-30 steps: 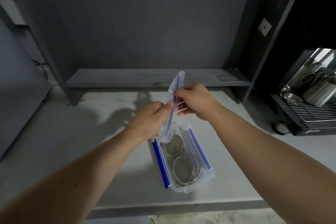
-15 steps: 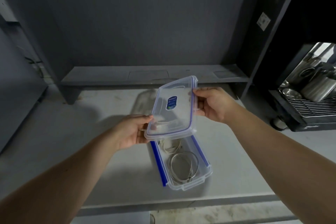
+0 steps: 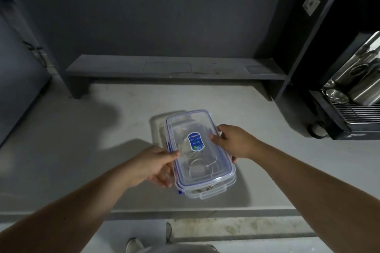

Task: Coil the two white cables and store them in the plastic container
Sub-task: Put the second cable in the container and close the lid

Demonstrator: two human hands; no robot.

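The clear plastic container (image 3: 207, 193) stands on the pale counter near its front edge. Its clear lid (image 3: 205, 170), blue-rimmed with a blue label, lies flat over the container. My left hand (image 3: 152, 167) grips the lid's left long edge. My right hand (image 3: 233, 144) holds the right long edge, thumb on top. The coiled white cables (image 3: 192, 153) show faintly through the lid, inside the container. The lid looks slightly offset from the box below; whether it is seated I cannot tell.
A low dark shelf (image 3: 174, 71) runs along the back wall. At the right, a black rack (image 3: 349, 113) holds steel cups and pots. The pale counter (image 3: 82, 139) extends left and right of the container. A shoe (image 3: 133, 245) shows below the counter edge.
The lid went from upright on edge, to tilted above the box, to lying flat over the container. Both hands came down with it, staying on its long edges.
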